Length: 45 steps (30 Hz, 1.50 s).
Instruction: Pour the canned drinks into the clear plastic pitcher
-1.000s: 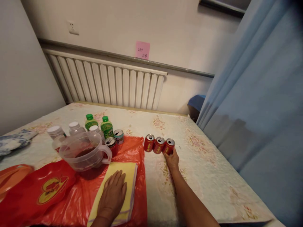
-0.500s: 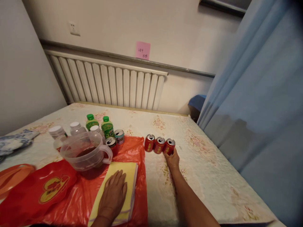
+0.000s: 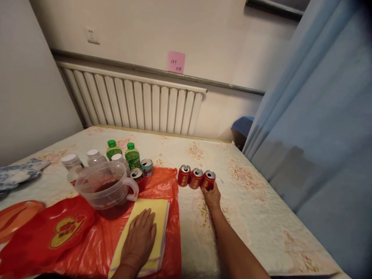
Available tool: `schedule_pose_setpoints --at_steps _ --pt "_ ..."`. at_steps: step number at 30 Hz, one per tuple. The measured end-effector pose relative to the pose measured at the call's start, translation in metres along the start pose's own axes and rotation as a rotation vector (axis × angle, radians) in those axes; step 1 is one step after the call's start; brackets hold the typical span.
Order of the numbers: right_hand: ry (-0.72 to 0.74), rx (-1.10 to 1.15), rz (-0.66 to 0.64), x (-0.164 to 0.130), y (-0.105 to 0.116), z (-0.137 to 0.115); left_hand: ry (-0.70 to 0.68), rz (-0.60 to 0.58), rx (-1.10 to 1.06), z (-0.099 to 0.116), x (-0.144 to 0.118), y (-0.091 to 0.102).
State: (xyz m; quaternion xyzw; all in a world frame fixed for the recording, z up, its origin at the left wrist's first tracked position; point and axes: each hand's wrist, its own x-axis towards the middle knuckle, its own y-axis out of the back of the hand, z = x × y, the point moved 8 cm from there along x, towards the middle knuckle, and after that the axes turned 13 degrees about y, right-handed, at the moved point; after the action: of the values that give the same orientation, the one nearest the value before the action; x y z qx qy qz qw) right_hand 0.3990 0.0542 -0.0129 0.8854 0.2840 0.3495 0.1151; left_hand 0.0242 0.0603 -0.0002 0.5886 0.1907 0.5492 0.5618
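Across the tabletop [image 3: 250, 232]: flower print on a pale ground.
Red sheet [image 3: 173, 236]: creased plastic, spread at left.
Yellow cloth [image 3: 160, 215]: folded, lying on the red sheet near its right edge.
Jug [image 3: 99, 198]: translucent, with dark liquid inside, beyond the cloth and to its left.
My left grip [image 3: 139, 237]: palm down on the cloth, fingers slightly apart.
My right grip [image 3: 213, 197]: clamped on the lower part of the rightmost can [image 3: 208, 179].
Red cans [image 3: 196, 179]: three, upright, in a close row right of the red sheet.
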Motion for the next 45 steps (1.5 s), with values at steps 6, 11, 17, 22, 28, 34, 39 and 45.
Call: schedule_pose_setpoints --at_steps 6,11,17,22,28,34,39,45 --pt "-0.008 0.014 -0.005 0.000 0.001 -0.002 0.001 -0.004 0.007 0.001 0.000 0.000" --pt "-0.007 0.018 -0.008 0.000 0.000 -0.001 -0.001 -0.011 0.015 0.001 0.000 0.000" --pt "-0.008 0.010 -0.009 0.000 0.001 -0.003 0.001 -0.022 0.025 0.001 0.001 -0.002" --pt "-0.005 0.009 -0.002 0.000 0.001 -0.002 -0.001 -0.010 0.016 0.002 0.000 -0.001" --pt "0.027 0.028 0.017 -0.003 0.001 -0.001 0.000 -0.013 0.011 0.002 0.000 0.002" --pt "0.033 -0.018 0.101 -0.014 0.008 0.004 0.020 -0.031 -0.001 0.003 0.001 0.005" --pt "0.059 -0.134 0.185 -0.030 0.027 -0.006 0.036 -0.041 -0.010 0.005 0.001 0.007" --pt "0.411 -0.107 -0.104 -0.046 0.001 -0.058 0.045 -0.042 -0.009 0.005 0.001 0.008"
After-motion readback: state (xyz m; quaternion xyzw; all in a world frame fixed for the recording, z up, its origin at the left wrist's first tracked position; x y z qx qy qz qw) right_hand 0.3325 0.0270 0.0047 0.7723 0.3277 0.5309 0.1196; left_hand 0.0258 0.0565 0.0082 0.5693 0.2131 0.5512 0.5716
